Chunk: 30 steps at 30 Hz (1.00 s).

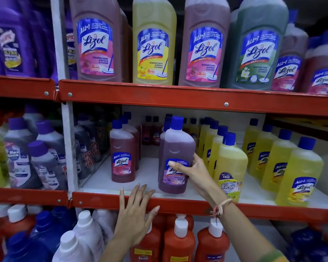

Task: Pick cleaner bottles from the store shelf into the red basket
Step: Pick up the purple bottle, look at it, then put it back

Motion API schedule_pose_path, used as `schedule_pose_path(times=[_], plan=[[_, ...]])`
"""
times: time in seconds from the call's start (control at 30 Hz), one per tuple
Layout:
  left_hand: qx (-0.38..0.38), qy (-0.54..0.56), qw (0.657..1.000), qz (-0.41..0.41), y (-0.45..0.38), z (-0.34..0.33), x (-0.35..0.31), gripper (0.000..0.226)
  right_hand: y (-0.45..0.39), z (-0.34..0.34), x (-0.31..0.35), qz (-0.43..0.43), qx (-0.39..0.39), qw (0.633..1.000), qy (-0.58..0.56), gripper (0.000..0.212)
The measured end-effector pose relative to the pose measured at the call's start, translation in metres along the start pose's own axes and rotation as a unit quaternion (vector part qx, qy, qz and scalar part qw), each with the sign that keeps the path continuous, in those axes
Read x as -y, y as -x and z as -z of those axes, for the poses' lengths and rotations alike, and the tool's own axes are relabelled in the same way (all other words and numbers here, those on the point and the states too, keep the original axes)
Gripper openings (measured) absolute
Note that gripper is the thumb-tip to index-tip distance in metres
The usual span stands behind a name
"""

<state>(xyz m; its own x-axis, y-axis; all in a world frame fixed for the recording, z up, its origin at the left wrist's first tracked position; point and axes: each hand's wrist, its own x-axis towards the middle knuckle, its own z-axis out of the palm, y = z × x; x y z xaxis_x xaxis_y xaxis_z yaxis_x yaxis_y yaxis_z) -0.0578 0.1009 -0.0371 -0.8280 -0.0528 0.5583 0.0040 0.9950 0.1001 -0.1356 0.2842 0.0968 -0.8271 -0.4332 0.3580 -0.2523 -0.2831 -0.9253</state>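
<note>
A purple Lizol cleaner bottle (176, 148) with a blue cap stands upright near the front of the middle shelf. My right hand (192, 171) is wrapped around its lower label, thumb across the front. Left of it stands a pink Lizol bottle (122, 154). My left hand (135, 214) lies flat, fingers spread, against the red front edge of the middle shelf (178, 202), holding nothing. The red basket is not in view.
Yellow Lizol bottles (299, 176) fill the shelf's right side, with a Bactin-labelled one (230, 171) beside my right wrist. Large Lizol bottles (153, 44) line the top shelf. Orange and white-capped bottles (179, 241) stand below. Grey and purple bottles (45, 157) crowd the left bay.
</note>
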Motion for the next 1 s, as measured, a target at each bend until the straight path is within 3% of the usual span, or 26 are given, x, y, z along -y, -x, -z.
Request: schedule_pose_path(times=[0.37, 0.63, 0.83, 1.0], plan=[[-0.007, 0.005, 1.0, -0.002, 0.0, 0.0, -0.001, 0.055, -0.008, -0.002, -0.032, -0.049, -0.02, 0.998, 0.031, 0.04], [-0.002, 0.011, 1.0, 0.0, 0.0, 0.0, -0.001, 0.058, -0.009, 0.0, -0.034, -0.045, 0.008, 0.998, 0.052, 0.048], [0.007, -0.008, 1.0, -0.001, 0.002, 0.003, -0.001, 0.057, -0.007, 0.003, -0.038, -0.063, 0.015, 0.991, 0.114, 0.079], [-0.045, 0.043, 0.998, 0.005, 0.01, 0.008, -0.008, 0.052, 0.027, 0.018, -0.033, -0.009, -0.029, 0.975, 0.219, 0.065]])
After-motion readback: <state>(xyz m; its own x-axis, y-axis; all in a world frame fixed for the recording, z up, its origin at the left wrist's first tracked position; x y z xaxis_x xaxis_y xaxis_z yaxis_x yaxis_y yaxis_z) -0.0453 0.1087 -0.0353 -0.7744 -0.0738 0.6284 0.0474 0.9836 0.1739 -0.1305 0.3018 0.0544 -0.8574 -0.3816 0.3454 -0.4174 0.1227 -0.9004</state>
